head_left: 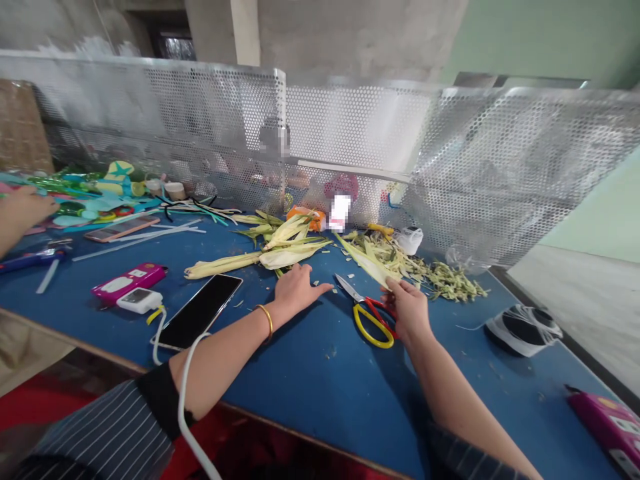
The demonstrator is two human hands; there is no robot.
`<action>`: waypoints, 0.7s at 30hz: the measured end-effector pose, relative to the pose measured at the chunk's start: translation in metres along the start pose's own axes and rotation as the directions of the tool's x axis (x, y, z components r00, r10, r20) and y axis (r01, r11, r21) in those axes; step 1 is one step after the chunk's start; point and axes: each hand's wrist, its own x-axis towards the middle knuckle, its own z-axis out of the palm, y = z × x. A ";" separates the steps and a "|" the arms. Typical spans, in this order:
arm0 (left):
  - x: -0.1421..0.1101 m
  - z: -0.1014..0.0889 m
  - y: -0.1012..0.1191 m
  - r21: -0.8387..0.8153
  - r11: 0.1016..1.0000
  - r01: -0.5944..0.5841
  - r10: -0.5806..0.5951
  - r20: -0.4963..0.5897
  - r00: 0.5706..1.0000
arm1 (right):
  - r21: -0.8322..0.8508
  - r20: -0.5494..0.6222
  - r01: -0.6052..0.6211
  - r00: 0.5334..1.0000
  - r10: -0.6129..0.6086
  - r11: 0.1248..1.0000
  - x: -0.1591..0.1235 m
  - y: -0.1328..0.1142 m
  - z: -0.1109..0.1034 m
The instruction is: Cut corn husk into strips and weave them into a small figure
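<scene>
My right hand [409, 308] pinches the near end of a long pale corn husk [367, 259], which points away toward the back of the table. Under and beside that hand lies a pair of scissors [373, 320] with one yellow and one red handle, blades slightly parted. My left hand [297, 291], with a gold bangle at the wrist, is stretched low over the blue table [300, 380], thumb spread from the fingers and nothing seen in it. Just beyond it rests a bunch of corn husks [290, 250]. A heap of husk scraps [425, 267] lies at the back right.
A black phone [200, 313], a magenta device [130, 281] and a white cable [185, 387] lie left. Another person's hand [23, 213] is at far left near colourful craft pieces. A thread bundle [523, 330] sits right. A perforated metal screen [350, 127] stands behind.
</scene>
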 end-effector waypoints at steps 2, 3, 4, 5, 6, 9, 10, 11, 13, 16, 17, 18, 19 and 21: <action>0.003 0.005 0.006 0.088 0.996 0.015 -0.021 0.067 0.998 | -0.019 0.037 0.007 0.999 -0.006 1.000 -0.004 0.002 0.005; 0.005 0.007 0.010 0.114 0.994 0.007 -0.015 0.070 0.997 | -0.027 0.051 0.014 0.999 -0.013 1.000 -0.006 0.003 0.006; 0.007 0.010 0.013 0.112 0.994 -0.018 0.008 0.084 0.996 | -0.033 0.063 0.024 0.998 -0.022 0.999 -0.008 0.003 0.007; 0.008 0.013 0.015 0.089 0.995 -0.037 0.028 0.100 0.995 | -0.037 0.072 0.035 0.997 -0.032 0.999 -0.009 0.003 0.008; 0.009 0.016 0.018 0.067 0.996 -0.053 0.044 0.121 0.992 | -0.040 0.076 0.046 0.996 -0.043 0.998 -0.010 0.003 0.008; 0.014 0.024 0.022 -0.001 0.997 -0.078 0.077 0.146 0.986 | -0.033 0.075 0.072 0.995 -0.069 0.997 -0.011 0.003 0.008; 0.016 0.025 0.023 -0.028 0.997 -0.071 0.074 0.143 0.987 | -0.025 0.070 0.080 0.995 -0.078 0.997 -0.011 0.002 0.007; 0.019 0.025 0.024 -0.059 0.997 -0.057 0.064 0.133 0.989 | -0.013 0.062 0.089 0.994 -0.088 0.996 -0.010 0.002 0.007; 0.028 0.022 0.030 -0.136 0.991 -0.014 0.028 0.097 0.995 | 0.020 0.041 0.111 0.993 -0.112 0.994 -0.010 0.000 0.007; 0.047 0.013 0.046 -0.310 0.950 0.047 -0.041 0.025 0.999 | 0.072 -0.004 0.144 0.990 -0.144 0.987 -0.008 -0.003 0.006; 0.054 0.011 0.053 -0.379 0.924 0.058 -0.054 0.021 0.998 | 0.084 -0.017 0.149 0.989 -0.148 0.985 -0.007 -0.003 0.006; 0.060 0.008 0.061 -0.449 0.891 0.057 -0.053 0.023 0.998 | 0.094 -0.029 0.150 0.989 -0.148 0.984 -0.006 -0.003 0.006; 0.066 0.007 0.068 -0.514 0.856 0.050 -0.043 0.026 0.999 | 0.101 -0.040 0.149 0.989 -0.145 0.984 -0.004 -0.003 0.005; 0.069 0.005 0.080 -0.614 0.788 0.050 -0.045 0.024 0.999 | 0.107 -0.057 0.141 0.989 -0.135 0.984 -0.002 -0.003 0.004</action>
